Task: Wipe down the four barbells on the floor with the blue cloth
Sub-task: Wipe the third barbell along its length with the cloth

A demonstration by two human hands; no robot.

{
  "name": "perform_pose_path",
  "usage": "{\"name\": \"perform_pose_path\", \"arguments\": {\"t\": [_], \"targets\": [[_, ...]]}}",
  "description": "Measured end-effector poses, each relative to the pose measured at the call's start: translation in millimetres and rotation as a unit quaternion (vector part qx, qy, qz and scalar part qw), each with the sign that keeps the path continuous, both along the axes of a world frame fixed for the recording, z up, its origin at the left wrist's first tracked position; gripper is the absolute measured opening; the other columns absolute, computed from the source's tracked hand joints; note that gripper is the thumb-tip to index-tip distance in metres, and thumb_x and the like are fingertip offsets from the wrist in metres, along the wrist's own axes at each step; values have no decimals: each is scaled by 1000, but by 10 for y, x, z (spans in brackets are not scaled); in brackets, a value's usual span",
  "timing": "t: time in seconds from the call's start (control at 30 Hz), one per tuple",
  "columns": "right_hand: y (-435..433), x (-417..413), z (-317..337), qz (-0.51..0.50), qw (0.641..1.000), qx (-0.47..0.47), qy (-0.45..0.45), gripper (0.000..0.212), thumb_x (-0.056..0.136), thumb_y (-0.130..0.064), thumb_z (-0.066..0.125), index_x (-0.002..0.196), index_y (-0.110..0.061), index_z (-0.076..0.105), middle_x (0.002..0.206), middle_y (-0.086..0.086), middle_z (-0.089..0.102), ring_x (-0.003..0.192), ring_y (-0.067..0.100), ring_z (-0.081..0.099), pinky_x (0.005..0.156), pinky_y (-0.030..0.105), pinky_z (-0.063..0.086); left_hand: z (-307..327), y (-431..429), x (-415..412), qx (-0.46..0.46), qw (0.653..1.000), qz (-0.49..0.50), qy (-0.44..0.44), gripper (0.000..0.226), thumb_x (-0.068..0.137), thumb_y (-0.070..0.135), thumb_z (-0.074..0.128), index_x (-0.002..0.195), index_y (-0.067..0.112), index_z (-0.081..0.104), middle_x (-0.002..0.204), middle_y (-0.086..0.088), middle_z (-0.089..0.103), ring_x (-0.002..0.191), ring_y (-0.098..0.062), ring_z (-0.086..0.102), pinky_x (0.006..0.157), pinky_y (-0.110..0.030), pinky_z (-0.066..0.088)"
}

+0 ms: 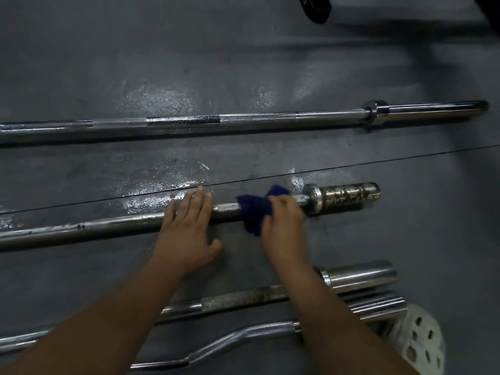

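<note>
Four barbells lie roughly parallel on the grey floor [189, 63]. The far barbell [270, 119] lies well apart from the others. On the second barbell [108, 226], the left hand [186, 231] rests flat across the shaft, fingers straight and spread. The right hand [284, 220] grips the blue cloth [254, 212], which wraps the same shaft just beside the collar of the rust-spotted sleeve [349, 197]. The third barbell [243, 296] and the curved barbell [243, 334] lie nearest the person, beneath both forearms. A white perforated object [419, 339] sits at the lower right.
</note>
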State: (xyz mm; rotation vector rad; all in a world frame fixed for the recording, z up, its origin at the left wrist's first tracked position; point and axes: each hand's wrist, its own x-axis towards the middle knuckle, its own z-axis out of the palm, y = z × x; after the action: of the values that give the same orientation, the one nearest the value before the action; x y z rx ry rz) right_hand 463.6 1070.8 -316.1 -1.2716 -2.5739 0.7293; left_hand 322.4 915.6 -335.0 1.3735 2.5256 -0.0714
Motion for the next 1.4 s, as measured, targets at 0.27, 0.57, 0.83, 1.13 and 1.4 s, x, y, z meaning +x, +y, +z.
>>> {"name": "perform_pose_path", "arguments": {"t": [0.27,0.57,0.83,1.13,1.4], "targets": [[-227,-6,-66,4,999,-45,-9,50,90,-14,63,138,-12,48,127,7,45,111,22,48,99,32,45,-27,-12,1,-1,1000,3,-9,105,68,65,36,157,13,19,165,-10,15,152,-28,12,121,-53,8],[33,-223,-25,-78,996,15,-49,36,91,-14,58,127,-14,57,135,7,43,117,26,39,94,31,39,12,87,-123,-14,999,9,-41,106,70,65,33,158,18,1,167,-4,-2,153,-22,-5,122,-50,1],[330,-154,-15,7,998,58,-38,34,87,-6,57,121,-10,64,126,10,54,113,28,47,94,44,49,82,161,-179,-30,998,15,-61,104,71,65,32,158,19,-1,167,-3,-4,153,-20,-8,122,-48,0],[213,-373,-73,54,997,45,-29,33,91,-6,54,123,-6,63,123,11,56,112,30,47,97,41,46,66,193,-218,-33,997,24,-71,105,72,66,34,158,20,-5,167,-2,-5,153,-19,-8,122,-50,-1],[-284,-605,-42,97,995,34,-13,31,81,-3,61,110,-9,67,112,8,59,103,29,47,91,35,42,90,187,-184,-36,997,27,-70,106,70,63,33,158,18,-5,167,-4,-7,152,-20,-10,122,-49,-1]]}}
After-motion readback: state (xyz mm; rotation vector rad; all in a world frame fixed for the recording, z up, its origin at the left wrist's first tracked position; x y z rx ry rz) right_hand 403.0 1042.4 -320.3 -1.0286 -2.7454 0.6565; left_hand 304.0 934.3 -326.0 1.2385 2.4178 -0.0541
